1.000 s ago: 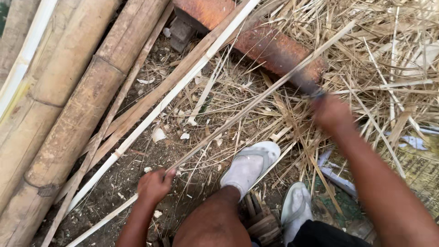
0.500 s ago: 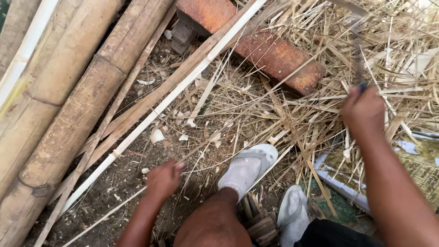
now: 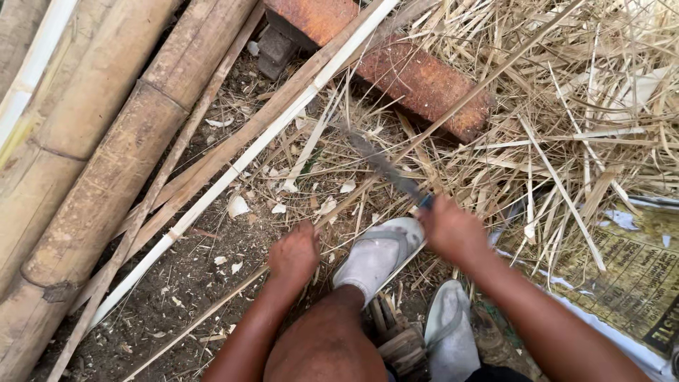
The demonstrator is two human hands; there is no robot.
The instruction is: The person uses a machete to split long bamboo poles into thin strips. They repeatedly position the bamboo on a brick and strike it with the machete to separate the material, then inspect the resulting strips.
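Note:
My left hand [image 3: 293, 253] pinches a thin bamboo strip [image 3: 453, 113] that runs from the lower left up to the upper right across the ground. My right hand [image 3: 453, 232] grips the handle of a dark knife [image 3: 382, 166]; its blade points up and left and lies on the strip just ahead of my left hand. My foot in a white sandal [image 3: 375, 255] rests on the ground between the two hands. A second white sandal [image 3: 449, 332] is below it.
Thick bamboo poles [image 3: 106, 177] lie along the left. A split pale bamboo slat [image 3: 247, 155] runs diagonally. A rusty metal block [image 3: 417, 78] sits at the top. Dry shavings [image 3: 587, 120] pile up on the right, over a printed sheet [image 3: 629, 269].
My right hand swung from the upper right down and left, bringing the knife blade onto the strip. My left hand slid up the strip towards the sandal.

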